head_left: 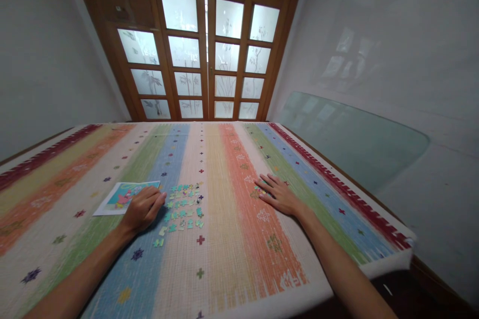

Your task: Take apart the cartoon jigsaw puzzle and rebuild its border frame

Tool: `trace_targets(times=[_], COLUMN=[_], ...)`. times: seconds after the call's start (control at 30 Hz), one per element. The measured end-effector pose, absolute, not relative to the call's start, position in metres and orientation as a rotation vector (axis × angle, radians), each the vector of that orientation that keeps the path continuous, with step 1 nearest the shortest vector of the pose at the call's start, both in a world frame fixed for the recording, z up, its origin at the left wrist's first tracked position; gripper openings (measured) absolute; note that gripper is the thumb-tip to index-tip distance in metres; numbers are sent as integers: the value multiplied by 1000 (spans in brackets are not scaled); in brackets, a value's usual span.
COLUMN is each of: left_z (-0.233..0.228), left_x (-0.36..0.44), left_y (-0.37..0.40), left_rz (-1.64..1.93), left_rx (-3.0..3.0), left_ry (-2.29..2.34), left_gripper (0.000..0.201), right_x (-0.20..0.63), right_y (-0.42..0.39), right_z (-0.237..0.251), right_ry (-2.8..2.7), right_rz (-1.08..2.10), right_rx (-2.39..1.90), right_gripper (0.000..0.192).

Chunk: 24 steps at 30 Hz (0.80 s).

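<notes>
Resting loosely curled, the left hand [144, 208] touches a picture card [121, 197] beside puzzle pieces [183, 207]. Right hand [279, 194] lies flat and open (covering a few pieces) on the striped worktop [232, 259].

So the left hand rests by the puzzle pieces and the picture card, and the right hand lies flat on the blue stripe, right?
Not quite: in the head view the right hand lies flat on the orange stripe, not the blue. The left hand does rest by the puzzle pieces and picture card.

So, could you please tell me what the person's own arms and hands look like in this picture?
Both arms are bare as far as the picture shows: no sleeves, gloves or watch in sight. The left hand and the right hand show no rings or markings that can be made out. The forearms are slim and enter from the lower edge.
</notes>
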<state>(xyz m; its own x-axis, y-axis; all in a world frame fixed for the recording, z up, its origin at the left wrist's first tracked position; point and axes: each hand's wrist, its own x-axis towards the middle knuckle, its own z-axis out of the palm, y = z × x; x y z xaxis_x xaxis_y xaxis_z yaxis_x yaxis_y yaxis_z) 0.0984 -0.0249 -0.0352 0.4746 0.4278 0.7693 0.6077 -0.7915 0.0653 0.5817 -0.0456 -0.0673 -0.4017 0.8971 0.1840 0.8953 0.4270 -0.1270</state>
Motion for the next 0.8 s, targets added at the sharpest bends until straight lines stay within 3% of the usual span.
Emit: trace_targets(times=[0.53, 0.8], left_z=[-34, -37], left_x=[98, 96], left_y=[-28, -26], left_rz=[-1201, -1199], left_rx=[-2542, -2553], left_ry=[-934, -904], left_gripper=[40, 39], right_x=[588, 587], right_y=[-42, -42], right_z=[-72, -76], right_ry=[-2188, -2327], right_rz=[-64, 30], right_rx=[-1566, -1664], right_gripper=[62, 64])
